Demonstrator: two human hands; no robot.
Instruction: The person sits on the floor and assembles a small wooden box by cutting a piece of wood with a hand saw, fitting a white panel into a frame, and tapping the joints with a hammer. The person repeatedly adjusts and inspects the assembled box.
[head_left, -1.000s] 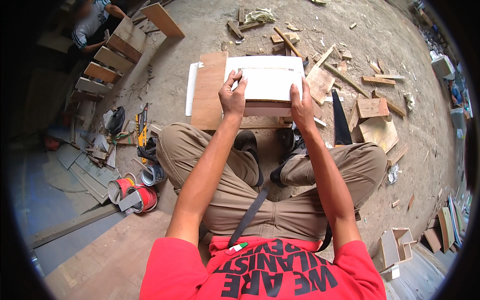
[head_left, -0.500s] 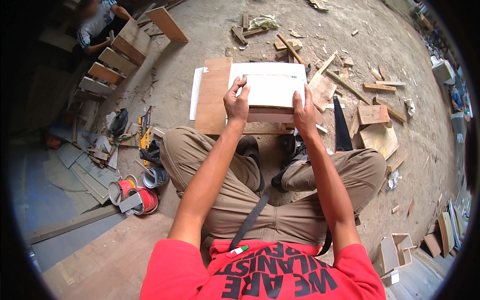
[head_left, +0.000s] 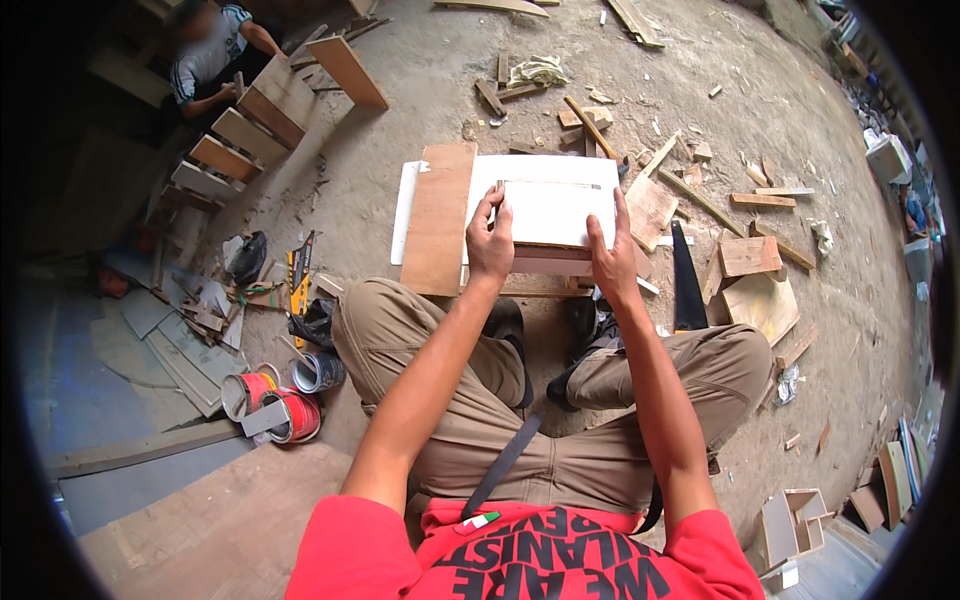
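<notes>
left hand: left edge of white panel | right hand: its right edge | brown board: at left

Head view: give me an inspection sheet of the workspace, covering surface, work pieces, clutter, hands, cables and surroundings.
Surface: rough ground, strewn with wood scraps.
Work pieces: white panel held; brown board just left of it.
Clutter: hammer beyond the panel; saw near the right knee; cans beyond the left thigh.
Hands: left hand and right hand grip opposite sides of the white panel.
Cables: nothing seen.
Surroundings: another person at upper left, beside upright boards.
</notes>
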